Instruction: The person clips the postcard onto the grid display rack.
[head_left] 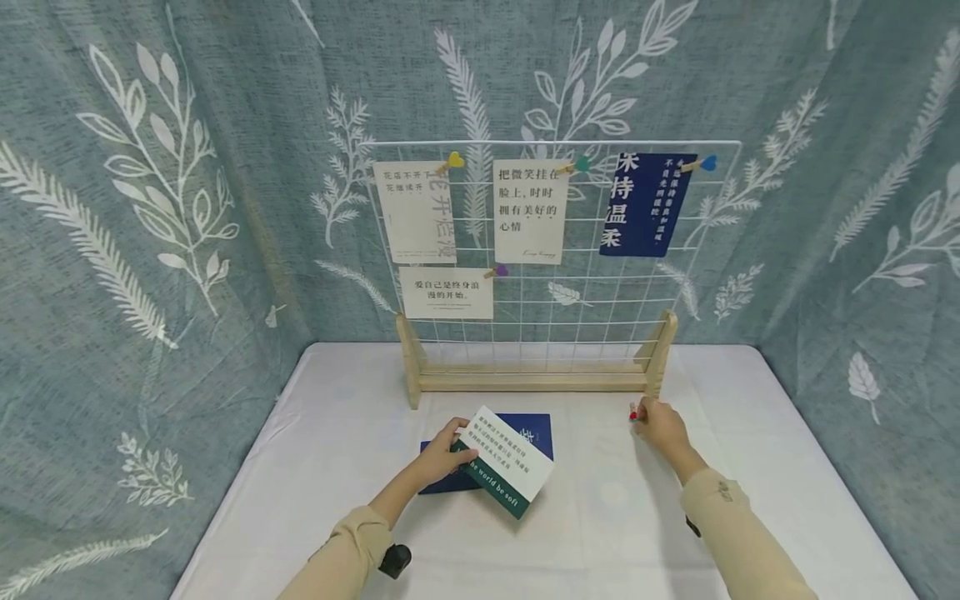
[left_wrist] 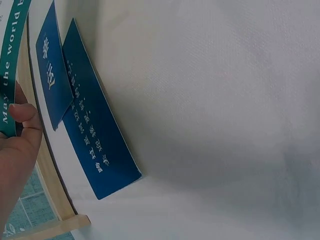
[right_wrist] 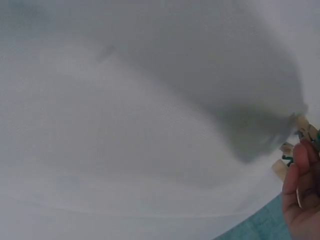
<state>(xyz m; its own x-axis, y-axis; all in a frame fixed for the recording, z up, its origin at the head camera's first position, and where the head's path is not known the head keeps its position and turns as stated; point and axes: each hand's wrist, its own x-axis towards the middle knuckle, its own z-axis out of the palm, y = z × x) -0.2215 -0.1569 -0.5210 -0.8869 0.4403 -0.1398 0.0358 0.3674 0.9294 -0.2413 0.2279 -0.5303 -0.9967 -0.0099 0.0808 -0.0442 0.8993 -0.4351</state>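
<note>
My left hand [head_left: 444,458] grips a white card with a green band [head_left: 507,458] at its left end, thumb on top. The card is tilted above two dark blue cards [left_wrist: 102,130], which overlap on the table. In the left wrist view only the green edge of the held card shows. My right hand [head_left: 663,429] is low by the right foot of the rack, with curled fingertips at small wooden clothespins [right_wrist: 281,169]. A red piece [head_left: 633,415] shows beside these fingertips. The fingers partly hide the clothespins.
A white wire grid rack [head_left: 585,292] on a wooden stand [head_left: 532,382] is at the back of the white-covered table [head_left: 352,392]. Clothespins with coloured hearts hold several cards on it, among them a navy card [head_left: 645,208]. Patterned curtains [head_left: 247,167] surround the table.
</note>
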